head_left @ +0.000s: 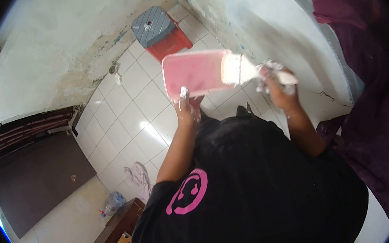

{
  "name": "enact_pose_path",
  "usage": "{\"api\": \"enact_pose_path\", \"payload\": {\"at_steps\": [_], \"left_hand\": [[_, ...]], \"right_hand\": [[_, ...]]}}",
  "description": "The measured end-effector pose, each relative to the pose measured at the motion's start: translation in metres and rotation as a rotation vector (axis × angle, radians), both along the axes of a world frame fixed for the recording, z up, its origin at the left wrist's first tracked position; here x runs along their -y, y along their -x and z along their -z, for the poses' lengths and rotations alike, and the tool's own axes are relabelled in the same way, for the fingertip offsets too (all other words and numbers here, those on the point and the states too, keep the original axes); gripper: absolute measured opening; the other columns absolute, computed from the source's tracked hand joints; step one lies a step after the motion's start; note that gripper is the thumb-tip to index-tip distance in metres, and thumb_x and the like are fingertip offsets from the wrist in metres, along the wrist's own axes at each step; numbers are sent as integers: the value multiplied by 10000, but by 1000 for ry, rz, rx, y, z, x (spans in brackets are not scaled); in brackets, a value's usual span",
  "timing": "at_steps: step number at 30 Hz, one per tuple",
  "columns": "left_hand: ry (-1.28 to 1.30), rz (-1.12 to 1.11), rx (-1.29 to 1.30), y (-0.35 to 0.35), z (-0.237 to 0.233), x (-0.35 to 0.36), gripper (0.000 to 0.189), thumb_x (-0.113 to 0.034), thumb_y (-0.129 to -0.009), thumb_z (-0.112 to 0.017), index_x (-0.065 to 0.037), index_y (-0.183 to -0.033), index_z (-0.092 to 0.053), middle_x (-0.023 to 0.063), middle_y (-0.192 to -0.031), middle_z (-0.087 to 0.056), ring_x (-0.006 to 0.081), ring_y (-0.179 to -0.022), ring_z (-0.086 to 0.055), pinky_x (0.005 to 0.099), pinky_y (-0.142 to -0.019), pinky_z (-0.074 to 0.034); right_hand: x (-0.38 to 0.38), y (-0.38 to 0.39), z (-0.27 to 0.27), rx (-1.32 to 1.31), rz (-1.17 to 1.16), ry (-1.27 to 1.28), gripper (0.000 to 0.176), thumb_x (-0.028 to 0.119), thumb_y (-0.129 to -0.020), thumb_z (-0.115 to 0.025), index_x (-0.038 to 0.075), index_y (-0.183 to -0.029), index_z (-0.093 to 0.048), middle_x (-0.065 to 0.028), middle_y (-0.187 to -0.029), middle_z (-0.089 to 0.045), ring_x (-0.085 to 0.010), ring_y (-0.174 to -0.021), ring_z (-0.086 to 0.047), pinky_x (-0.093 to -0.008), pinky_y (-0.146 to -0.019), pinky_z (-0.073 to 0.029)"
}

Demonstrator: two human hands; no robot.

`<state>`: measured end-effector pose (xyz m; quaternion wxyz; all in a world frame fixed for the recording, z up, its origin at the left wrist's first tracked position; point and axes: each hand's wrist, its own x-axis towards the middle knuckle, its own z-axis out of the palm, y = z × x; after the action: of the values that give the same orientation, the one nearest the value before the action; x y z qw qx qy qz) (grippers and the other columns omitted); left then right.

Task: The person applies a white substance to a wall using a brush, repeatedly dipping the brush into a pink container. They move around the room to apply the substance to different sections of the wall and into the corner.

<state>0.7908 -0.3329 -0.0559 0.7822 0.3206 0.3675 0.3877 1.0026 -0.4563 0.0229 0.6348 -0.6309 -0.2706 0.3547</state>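
A pink rectangular plastic tray (pixel 192 72) is held out in front of me. My left hand (pixel 187 107) is closed on its near edge, the white-smeared thumb over the rim. My right hand (pixel 277 83) is wrapped round the handle of a wide paintbrush (pixel 236 69). White paint coats the brush head and part of the handle, and spots my fingers. The bristles point left and overlap the right end of the tray in this view.
A grey-topped red stool (pixel 160 31) stands on the white tiled floor beyond the tray. Walls with peeling paint (pixel 77 72) meet behind it. A purple curtain (pixel 364 81) hangs at right. A crumpled cloth (pixel 138 178), plastic bottle (pixel 113 203) and wooden furniture (pixel 109 235) are at lower left.
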Motion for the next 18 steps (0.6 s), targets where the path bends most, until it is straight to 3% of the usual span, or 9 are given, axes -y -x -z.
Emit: {"api": "enact_pose_path", "payload": {"at_steps": [4, 8, 12, 14, 16, 17, 18], "left_hand": [[-28, -4, 58, 21, -4, -45, 597, -421, -897, -538, -57, -1326, -340, 135, -1266, -494, 300, -1118, -543, 465, -898, -485], [-19, 20, 103, 41, 2, -82, 574, -391, -905, -532, -54, -1327, -336, 147, -1276, -484, 308, -1127, -539, 481, -914, -476], [-35, 32, 81, 64, -1, -111, 560, -349, -912, -531, -55, -1336, -314, 154, -1283, -479, 313, -1136, -535, 495, -921, -469], [-53, 101, 109, 75, -5, -122, 567, -328, -913, -536, -50, -1345, -297, 160, -1288, -475, 317, -1143, -527, 513, -938, -450], [-8, 69, 82, 83, -5, -130, 561, -307, -911, -536, -52, -1348, -295, 161, -1290, -472, 316, -1143, -527, 513, -936, -452], [-25, 69, 87, 89, -4, -138, 561, -307, -911, -536, -52, -1348, -295, 161, -1290, -472, 316, -1143, -527, 513, -936, -452], [-13, 54, 89, 94, -4, -146, 560, -296, -905, -540, -55, -1348, -296, 159, -1291, -471, 315, -1145, -527, 512, -937, -453]], "right_hand": [[-38, 14, -26, -142, 157, 33, 181, 144, -895, -593, -28, -951, -590, -55, -816, -617, -93, -531, -557, -211, -449, -376], [-85, 44, -19, -140, 174, 41, 187, 160, -898, -591, -20, -948, -590, -58, -806, -616, -90, -526, -554, -208, -446, -378], [-141, 92, 7, -106, -122, -17, 133, 104, -877, -620, -14, -936, -601, -45, -802, -614, -76, -530, -552, -197, -454, -416], [-172, 117, 15, -78, -174, -49, 119, 90, -868, -630, -13, -928, -619, -49, -820, -631, -87, -622, -590, -206, -509, -483], [-196, 139, 18, 89, -176, -47, 142, 109, -848, -662, -21, -895, -631, -72, -813, -654, -100, -672, -608, -232, -553, -492], [-206, 141, 17, 334, -182, -77, 182, 146, -831, -684, -27, -863, -640, -115, -799, -671, -129, -681, -627, -265, -596, -488], [-214, 141, 15, 342, -181, -93, 182, 146, -831, -684, -27, -863, -640, -115, -799, -671, -129, -681, -627, -265, -596, -488]]}}
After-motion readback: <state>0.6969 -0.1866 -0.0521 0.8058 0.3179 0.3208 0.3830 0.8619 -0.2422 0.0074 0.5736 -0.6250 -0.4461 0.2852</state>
